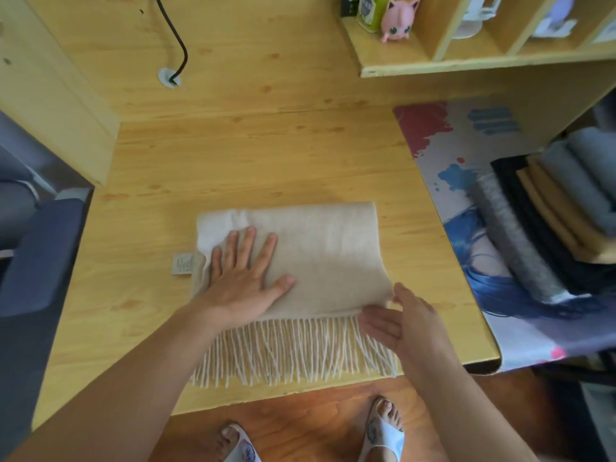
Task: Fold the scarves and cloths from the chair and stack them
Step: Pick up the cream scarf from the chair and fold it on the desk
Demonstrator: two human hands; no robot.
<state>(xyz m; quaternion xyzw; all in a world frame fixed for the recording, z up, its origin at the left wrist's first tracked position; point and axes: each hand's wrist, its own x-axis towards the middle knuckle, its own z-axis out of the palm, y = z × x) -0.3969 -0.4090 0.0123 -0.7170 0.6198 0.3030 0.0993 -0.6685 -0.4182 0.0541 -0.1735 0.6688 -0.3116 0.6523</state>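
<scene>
- I find the left hand [245,278] spread flat, pressing the folded cream scarf [320,251] down near its left end.
- The right hand [403,323] lies open with straight fingers against the scarf's near right corner, gripping nothing.
- The scarf lies mid-desk [266,161], fringe [293,351] reaching the front edge; a careless lift could snag or drag it.
- Its label [182,263] sticks out left, so I judge the layers misaligned.
- The stack [546,221] on the mat [443,145] leans; adding weight may topple it.
</scene>
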